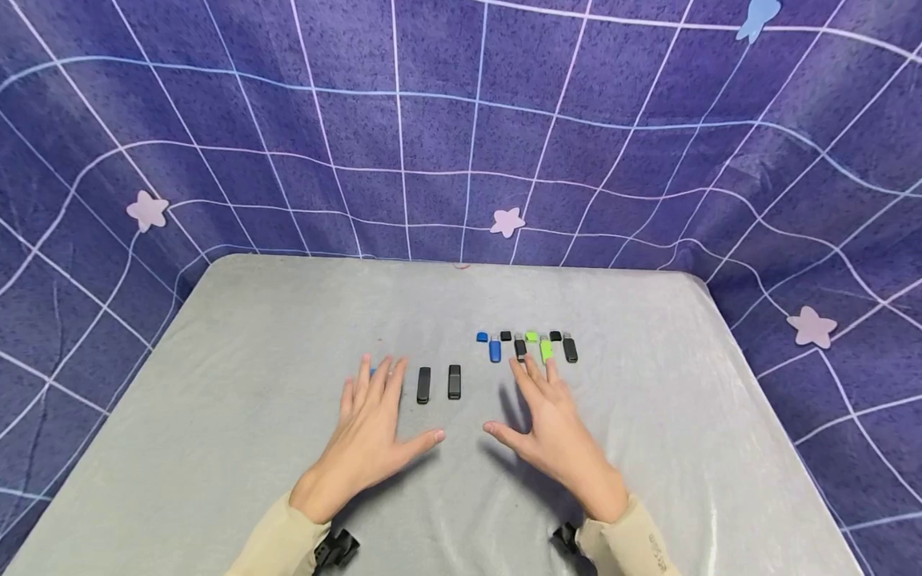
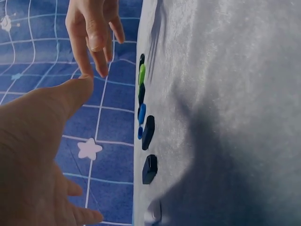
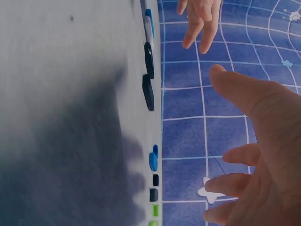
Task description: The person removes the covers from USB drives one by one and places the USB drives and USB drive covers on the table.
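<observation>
Fingers spread and holding nothing, my left hand [image 1: 369,436] hovers above the table on the left. My right hand [image 1: 560,432] hovers likewise on the right, its fingertips near a row of uncapped USB sticks. In that row are a blue stick [image 1: 495,351], a black stick [image 1: 520,350], a green stick [image 1: 546,350] and a dark stick [image 1: 571,350]. Two black USB sticks, a left one [image 1: 423,386] and a right one [image 1: 454,382], lie between the hands. Left fingers mostly hide a blue-and-white item [image 3: 149,23], clearer in the right wrist view.
Small caps lie just behind the row: a blue cap [image 1: 482,337], a black cap [image 1: 506,336], a green cap [image 1: 531,336] and another black cap [image 1: 555,336]. Grey cloth covers the table [image 1: 288,312]. A purple grid-patterned curtain [image 1: 432,128] surrounds its back and sides.
</observation>
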Tool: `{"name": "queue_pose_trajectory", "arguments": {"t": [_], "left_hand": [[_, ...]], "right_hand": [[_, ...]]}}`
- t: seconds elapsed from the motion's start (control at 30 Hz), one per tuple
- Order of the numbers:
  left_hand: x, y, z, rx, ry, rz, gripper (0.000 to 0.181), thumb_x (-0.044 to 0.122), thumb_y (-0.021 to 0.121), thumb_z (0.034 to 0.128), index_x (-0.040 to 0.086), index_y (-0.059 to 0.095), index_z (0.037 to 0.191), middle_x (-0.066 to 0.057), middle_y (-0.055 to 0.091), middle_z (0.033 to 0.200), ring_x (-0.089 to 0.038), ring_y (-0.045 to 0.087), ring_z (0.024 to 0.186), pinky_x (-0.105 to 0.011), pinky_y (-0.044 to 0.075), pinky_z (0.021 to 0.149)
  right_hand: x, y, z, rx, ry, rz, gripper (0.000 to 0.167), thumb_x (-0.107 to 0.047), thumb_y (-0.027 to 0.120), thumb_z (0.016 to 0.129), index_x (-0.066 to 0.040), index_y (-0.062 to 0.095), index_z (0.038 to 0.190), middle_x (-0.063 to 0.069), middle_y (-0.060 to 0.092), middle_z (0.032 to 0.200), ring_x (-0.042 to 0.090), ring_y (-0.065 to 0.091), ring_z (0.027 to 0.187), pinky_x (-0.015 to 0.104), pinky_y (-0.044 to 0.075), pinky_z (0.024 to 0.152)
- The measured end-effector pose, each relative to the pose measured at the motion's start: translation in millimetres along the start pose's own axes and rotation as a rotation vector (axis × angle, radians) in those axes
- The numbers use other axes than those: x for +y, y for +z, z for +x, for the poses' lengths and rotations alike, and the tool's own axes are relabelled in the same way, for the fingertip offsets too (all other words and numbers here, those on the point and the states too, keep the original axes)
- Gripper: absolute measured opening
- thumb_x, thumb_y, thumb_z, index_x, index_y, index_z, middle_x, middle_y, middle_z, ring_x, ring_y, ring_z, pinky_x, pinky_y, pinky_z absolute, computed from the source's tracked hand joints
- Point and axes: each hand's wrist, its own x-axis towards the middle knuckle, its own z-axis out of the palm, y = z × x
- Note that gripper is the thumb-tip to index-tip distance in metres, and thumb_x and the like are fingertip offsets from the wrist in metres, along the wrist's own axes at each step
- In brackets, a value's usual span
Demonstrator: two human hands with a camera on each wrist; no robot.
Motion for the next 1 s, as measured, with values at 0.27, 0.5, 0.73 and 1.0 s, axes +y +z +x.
{"name": "queue_pose_trajectory", "arguments": {"t": [0.27,0.5,0.73,1.0], "left_hand": [[-7.2,6.4,-7.0,-0.014,-0.007,0.047,0.117,0.074,0.070,0.0817,0.008,0.020,0.164,-0.023,0.027,0.167,-0.050,0.005,0.157,-0.076,0.008,0.117],[-15.2,6.3,-11.9,-0.035,-0.016,0.055,0.115,0.075,0.068,0.0827,0.009,0.020,0.164,-0.026,0.024,0.167,-0.051,0.005,0.156,-0.077,0.008,0.117],[-22.7,-1.0,-16.3,-0.026,-0.027,0.073,0.115,0.077,0.067,0.0820,0.006,0.026,0.162,-0.026,0.025,0.166,-0.052,0.007,0.156,-0.078,0.009,0.116],[-31.5,-8.4,-21.5,-0.018,-0.048,0.063,0.115,0.074,0.070,0.0812,0.006,0.025,0.163,-0.027,0.016,0.168,-0.052,0.003,0.156,-0.078,0.009,0.115]], "right_hand": [[-7.5,21.8,8.3,-0.093,-0.003,0.082,0.103,-0.053,0.080,0.086,-0.005,0.030,0.161,0.028,0.029,0.164,0.057,0.022,0.149,0.067,0.031,0.115],[-17.6,34.0,22.1,-0.149,-0.103,0.008,0.095,-0.048,0.078,0.090,0.001,0.033,0.158,0.026,0.036,0.162,0.054,0.032,0.147,0.061,0.034,0.116],[-25.3,40.0,36.8,-0.138,-0.171,-0.055,0.082,-0.041,0.074,0.095,0.005,0.040,0.153,0.028,0.051,0.150,0.045,0.051,0.138,0.052,0.041,0.116],[-29.8,43.8,57.0,-0.124,-0.102,-0.100,0.068,-0.035,0.072,0.097,0.009,0.050,0.144,0.028,0.062,0.133,0.041,0.062,0.123,0.050,0.052,0.105]]}}
